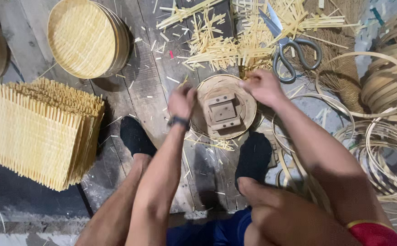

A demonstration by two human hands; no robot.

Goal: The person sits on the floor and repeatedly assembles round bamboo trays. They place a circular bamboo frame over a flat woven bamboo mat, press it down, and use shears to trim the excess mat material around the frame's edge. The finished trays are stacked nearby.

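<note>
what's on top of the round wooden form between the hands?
A square wooden block sits on the round wooden form. The left hand and right hand grip the rim; whatever lies under the form is hidden.

A round wooden mould (224,107) sits just above the middle of the frame, flat on the plank floor between the person's two dark-socked feet. It is pale brown, disc-shaped, with a thin bamboo hoop running around its rim. On its top face is a square wooden block with a smaller square raised in its centre, turned slightly askew. The left hand (182,101) grips its left edge and the right hand (261,86) pinches its upper right rim
</note>
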